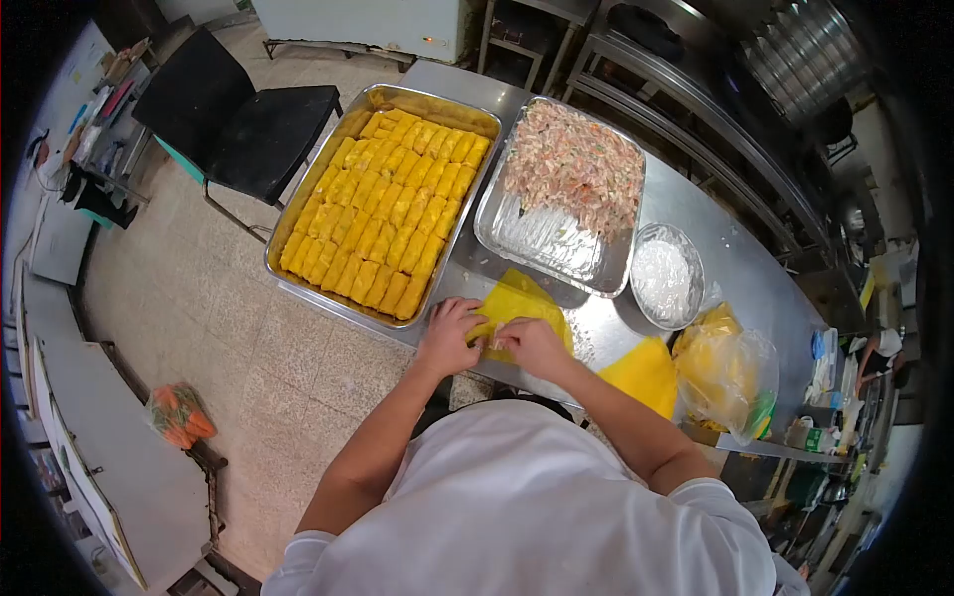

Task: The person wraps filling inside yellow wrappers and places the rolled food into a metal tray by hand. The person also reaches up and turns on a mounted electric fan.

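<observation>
One sheet (522, 296) | on table (740, 253), partly under left hand (453, 336) and right hand (532, 346) | likely light, limp, easily torn; best held by edges | fingers curled; whether gripping, cannot tell

The thin sheet (519, 296) is a muted, slightly greenish yellow, and the other sheet (644, 377) bright yellow. Golden-yellow rolls (383, 219) form close-set stripes within a silver-grey tray (484, 121). The filling (576, 169) is pale pink, flecked orange and green. The bowl's contents (666, 278) look white. The shirt (537, 487) is plain white, the chair (260, 134) black, the floor (268, 328) speckled beige.
</observation>
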### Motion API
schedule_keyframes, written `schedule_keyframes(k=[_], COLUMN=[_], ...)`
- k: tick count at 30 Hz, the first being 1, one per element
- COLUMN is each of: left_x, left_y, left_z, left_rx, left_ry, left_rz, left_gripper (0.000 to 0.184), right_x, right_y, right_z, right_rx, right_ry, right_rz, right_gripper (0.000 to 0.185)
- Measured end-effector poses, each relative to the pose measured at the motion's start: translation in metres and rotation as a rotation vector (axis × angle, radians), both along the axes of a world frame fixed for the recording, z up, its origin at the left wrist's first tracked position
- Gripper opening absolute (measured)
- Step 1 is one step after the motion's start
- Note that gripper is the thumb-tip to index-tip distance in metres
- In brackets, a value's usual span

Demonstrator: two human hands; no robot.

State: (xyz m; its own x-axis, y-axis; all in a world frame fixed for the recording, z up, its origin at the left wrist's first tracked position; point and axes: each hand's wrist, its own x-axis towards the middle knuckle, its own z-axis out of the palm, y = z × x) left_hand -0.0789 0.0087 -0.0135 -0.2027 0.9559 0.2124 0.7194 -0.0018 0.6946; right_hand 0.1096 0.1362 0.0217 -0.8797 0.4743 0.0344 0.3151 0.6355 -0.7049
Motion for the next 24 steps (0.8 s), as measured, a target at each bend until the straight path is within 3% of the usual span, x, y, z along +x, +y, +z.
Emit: schedule_keyframes(k=[5,8,14,20,24], left_x=[-0.001,-0.001,-0.001,-0.003,-0.002], left_y=[-0.001,-0.001,-0.001,-0.002,-0.002], left_z=[0.003,0.002,0.001,0.0,-0.001], left_rx=[-0.008,-0.017,-0.04,-0.043,-0.02], left_ry=[-0.02,-0.019,-0.012,-0.024,-0.031], left_rz=[-0.005,-0.011,-0.012,-0.018,-0.026], left_gripper=[0.037,0.036,0.036,0.035,0.035], right_x=[0.005,0.012,0.026,0.027,0.037], right_y=[-0.027,-0.031,-0.026,-0.023,-0.024], right_z=[-0.001,0.004,-0.019,0.01,-0.002], right_rx=[0.318,0.352,0.027,0.387,0.223], right_ry=[-0.001,-0.055,0.035,-0.016,-0.11], right_rz=[-0.061,-0.066,-0.247,-0.168,-0.243], right_gripper=[0.012,0.014,0.016,0.013,0.014])
